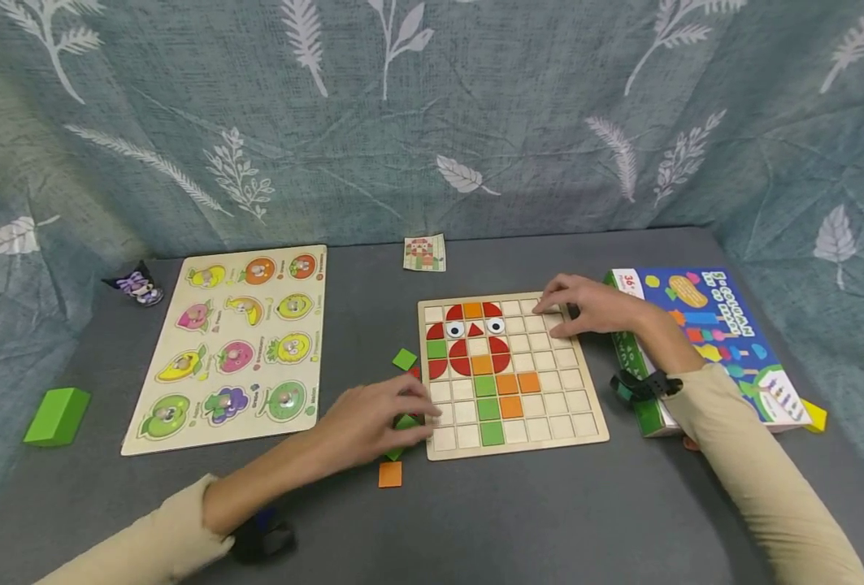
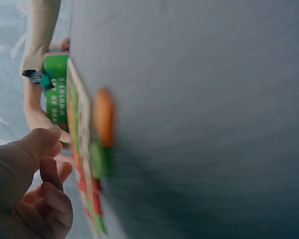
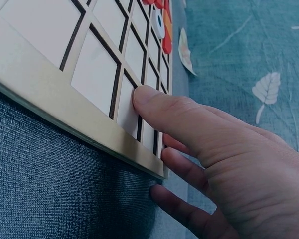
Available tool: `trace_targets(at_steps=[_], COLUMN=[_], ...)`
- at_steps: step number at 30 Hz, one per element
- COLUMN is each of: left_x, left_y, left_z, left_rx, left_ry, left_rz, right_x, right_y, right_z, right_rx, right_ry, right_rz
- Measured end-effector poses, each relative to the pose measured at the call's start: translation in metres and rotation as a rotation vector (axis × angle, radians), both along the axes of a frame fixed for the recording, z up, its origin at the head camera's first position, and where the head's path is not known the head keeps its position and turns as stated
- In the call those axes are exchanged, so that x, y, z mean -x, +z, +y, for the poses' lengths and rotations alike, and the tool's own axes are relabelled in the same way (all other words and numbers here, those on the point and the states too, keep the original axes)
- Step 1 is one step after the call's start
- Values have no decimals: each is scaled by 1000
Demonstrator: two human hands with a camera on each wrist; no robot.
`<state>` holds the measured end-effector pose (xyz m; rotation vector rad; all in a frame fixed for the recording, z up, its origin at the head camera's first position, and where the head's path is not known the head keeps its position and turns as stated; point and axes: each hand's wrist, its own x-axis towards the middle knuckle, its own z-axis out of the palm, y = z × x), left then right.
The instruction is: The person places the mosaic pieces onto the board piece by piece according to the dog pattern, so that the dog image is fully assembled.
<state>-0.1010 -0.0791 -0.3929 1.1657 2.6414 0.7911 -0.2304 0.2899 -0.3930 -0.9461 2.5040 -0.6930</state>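
Observation:
A wooden grid board [image 1: 591,410] lies on the table, bearing red, orange and green tiles and two eye tiles in a bird-like picture. My left hand [image 1: 373,418] hovers at the board's left edge, above loose tiles. Its fingers bend loosely, and nothing shows between them in the left wrist view. Around it lie a green tile [image 1: 405,359] and an orange tile [image 1: 390,474]; other green and red ones are partly hidden under the hand. My right hand [image 3: 229,144] rests at the board's upper right corner, thumb over a bare cell, other fingers by the edge.
A fruit puzzle board [image 1: 135,435] lies at the left, with a small figurine [image 1: 139,286] and a green block [image 1: 58,416] beyond it. A picture card [image 1: 424,253] lies behind the grid board. At the right are a blue and green box [image 1: 724,325] and a yellow block [image 1: 814,415].

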Motion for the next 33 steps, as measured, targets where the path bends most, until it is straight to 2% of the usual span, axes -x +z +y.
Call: trace_targets(at_steps=[3, 5, 7, 12, 16, 21, 24, 27, 29, 33], left_x=[-25, -40, -51, -66, -70, -69, -64, -55, -44, -17], left_y=[-7, -12, -15, -16, -15, -15, -9, 1, 6, 8], left_z=[-31, -42, -48, -51, -53, -53, -48, -32, -15, 32], left_rx=[33, 58, 94, 152, 169, 139, 93, 63, 56, 55], left_ry=[27, 32, 37, 42, 31, 25, 30, 26, -10, -117], left_rz=[30, 69, 143, 318, 331, 300, 219, 153, 179, 301], right_x=[0, 0, -1, -1, 0, 1, 0, 1, 1, 1], right_y=[0, 0, -1, -2, -2, -1, -1, -2, -2, -1], right_z=[-2, -1, -1, -1, -1, 0, -1, -1, -1, -2], right_rx=[4, 2, 2, 2, -1, 0, 8, 0, -3, -7], right_ry=[-2, -10, -16, -19, -13, -12, 1, 0, -3, -7], right_rz=[3, 0, -3, -9, -7, -4, 5, 3, 3, 5])
